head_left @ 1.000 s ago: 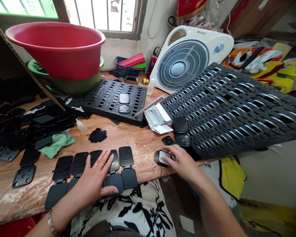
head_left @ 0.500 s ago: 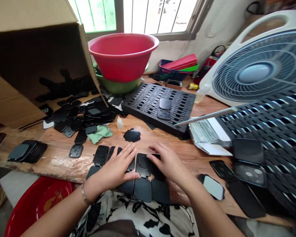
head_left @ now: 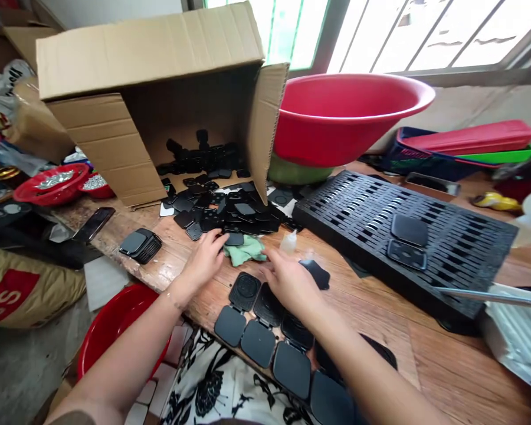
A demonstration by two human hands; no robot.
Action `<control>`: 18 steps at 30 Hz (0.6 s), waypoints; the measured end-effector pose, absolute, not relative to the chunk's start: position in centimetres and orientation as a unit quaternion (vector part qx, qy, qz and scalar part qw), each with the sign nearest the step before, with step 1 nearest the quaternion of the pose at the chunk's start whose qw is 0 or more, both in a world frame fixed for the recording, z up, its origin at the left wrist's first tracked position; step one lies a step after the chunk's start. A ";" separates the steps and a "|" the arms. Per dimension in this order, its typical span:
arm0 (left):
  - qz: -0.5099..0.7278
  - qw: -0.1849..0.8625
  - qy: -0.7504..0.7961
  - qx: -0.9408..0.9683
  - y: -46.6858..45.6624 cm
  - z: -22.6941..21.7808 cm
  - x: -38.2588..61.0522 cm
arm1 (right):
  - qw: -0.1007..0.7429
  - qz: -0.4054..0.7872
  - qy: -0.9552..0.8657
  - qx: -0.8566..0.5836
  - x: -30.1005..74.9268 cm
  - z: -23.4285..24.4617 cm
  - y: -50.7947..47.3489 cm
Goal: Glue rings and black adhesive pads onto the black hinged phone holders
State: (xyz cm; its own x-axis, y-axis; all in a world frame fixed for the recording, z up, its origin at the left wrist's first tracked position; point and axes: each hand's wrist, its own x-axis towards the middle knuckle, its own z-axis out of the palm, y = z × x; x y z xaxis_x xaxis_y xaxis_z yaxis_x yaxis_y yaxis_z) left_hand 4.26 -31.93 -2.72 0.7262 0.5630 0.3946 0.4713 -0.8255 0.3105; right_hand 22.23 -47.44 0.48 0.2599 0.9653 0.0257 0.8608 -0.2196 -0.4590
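My left hand is at the near edge of the pile of black plastic compact cases, its fingers curled down; what lies under them is hidden. Beside its fingertips a dark flat case lid rests against a crumpled green cloth. Over the table, right of the cloth, my right hand has thumb and forefinger apart, with the forefinger at the cloth's edge. Below both hands runs a row of opened black compacts, their smooth lids toward me and round-patterned halves behind. My right forearm covers part of the row.
A small clear bottle and a black blob-shaped piece lie beyond my right hand. Farther back are a cardboard box, a red basin and a slotted black rack. Stacked cases and a phone sit left.
The view has swung left. Both hands have left the row of compacts: the left has gone to the edge of the pile, the right toward the green cloth.
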 end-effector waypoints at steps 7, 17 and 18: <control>0.298 0.084 0.159 0.937 -32.3 -2.2 2.2 | 0.377 0.145 -0.560 -0.723 21.2 -0.1 -44.6; 0.417 0.101 0.049 0.902 -41.9 -2.1 -3.7 | 0.653 0.588 -0.146 -0.454 15.5 1.0 -52.8; 0.415 0.111 0.037 0.902 -42.7 -2.0 -3.0 | 0.668 0.566 -0.148 -0.460 15.4 1.1 -53.5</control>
